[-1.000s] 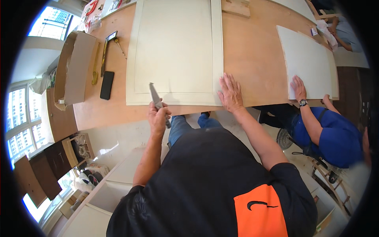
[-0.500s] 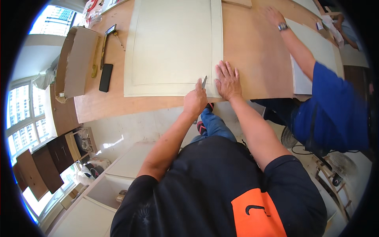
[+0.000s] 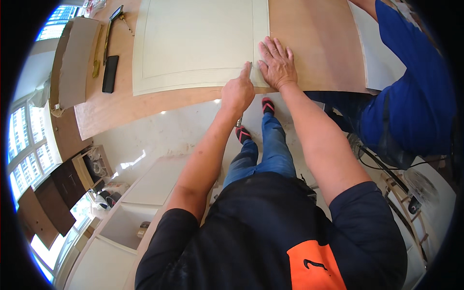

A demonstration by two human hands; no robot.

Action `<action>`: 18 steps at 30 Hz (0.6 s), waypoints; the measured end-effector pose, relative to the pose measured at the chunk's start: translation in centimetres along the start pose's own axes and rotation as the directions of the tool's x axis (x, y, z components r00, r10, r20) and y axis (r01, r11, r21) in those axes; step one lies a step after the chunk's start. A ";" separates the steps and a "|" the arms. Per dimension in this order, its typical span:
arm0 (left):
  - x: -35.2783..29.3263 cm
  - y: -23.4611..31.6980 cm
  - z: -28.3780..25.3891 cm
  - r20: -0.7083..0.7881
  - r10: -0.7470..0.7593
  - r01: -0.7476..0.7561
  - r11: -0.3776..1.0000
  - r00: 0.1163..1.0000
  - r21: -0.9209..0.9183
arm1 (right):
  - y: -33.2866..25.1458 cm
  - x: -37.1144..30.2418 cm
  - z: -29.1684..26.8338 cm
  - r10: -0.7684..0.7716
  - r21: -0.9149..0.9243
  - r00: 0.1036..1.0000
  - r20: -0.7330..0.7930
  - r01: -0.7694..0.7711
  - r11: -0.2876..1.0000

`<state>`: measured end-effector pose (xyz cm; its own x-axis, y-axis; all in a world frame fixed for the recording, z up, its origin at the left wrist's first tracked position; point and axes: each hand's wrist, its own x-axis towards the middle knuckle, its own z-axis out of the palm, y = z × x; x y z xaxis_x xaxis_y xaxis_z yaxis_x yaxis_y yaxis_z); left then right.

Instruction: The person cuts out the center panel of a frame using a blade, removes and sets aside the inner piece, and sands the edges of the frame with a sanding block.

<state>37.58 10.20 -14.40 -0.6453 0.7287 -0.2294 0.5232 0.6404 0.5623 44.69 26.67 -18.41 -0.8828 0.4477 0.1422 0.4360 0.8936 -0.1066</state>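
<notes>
A large cream panel point(image 3: 193, 41) with thin lines running parallel to its edges lies flat on the wooden worktable point(image 3: 316, 58). My left hand point(image 3: 238, 93) is closed round a knife point(image 3: 239, 122), index finger stretched along it towards the blade. The blade tip is near the panel's lower right corner, by the inner line; most of the handle is hidden in my palm. My right hand point(image 3: 279, 66) presses flat on the panel's right border, just right of the blade, fingers stretched and slightly apart.
Left of the panel are a black phone point(image 3: 110, 74), a caliper-like tool point(image 3: 112, 31) and a cardboard box point(image 3: 75, 63). At the right, a co-worker in a blue shirt point(image 3: 411, 82) leans over a white panel point(image 3: 382, 53). A fan point(image 3: 419, 186) stands behind on the right.
The view has tilted down, so the table sits higher in the picture. My left hand has turned, and less blade shows. The co-worker's hand has left the view.
</notes>
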 end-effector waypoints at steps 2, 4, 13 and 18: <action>0.0 0.4 0.0 0.028 -0.013 0.012 0.999 1.000 0.034 | 0.2 -0.2 0.1 0.007 0.011 1.000 0.008 -0.007 1.000; -0.1 0.8 0.0 0.059 -0.027 0.023 0.997 0.998 0.067 | 0.3 -0.3 0.1 0.017 0.021 1.000 0.019 -0.018 1.000; 0.1 2.0 0.4 -0.007 -0.093 0.094 0.993 0.996 0.073 | 0.4 -0.2 0.5 0.024 0.029 0.999 0.028 -0.025 0.999; -0.2 2.6 0.4 0.008 -0.093 0.092 0.992 0.996 0.083 | 0.6 0.0 0.7 0.021 0.064 0.999 -0.033 -0.018 0.998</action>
<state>39.31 11.84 -13.23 -0.6868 0.6679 -0.2869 0.5058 0.7226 0.4712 44.85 27.19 -19.22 -0.8674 0.4668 0.1721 0.4402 0.8813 -0.1720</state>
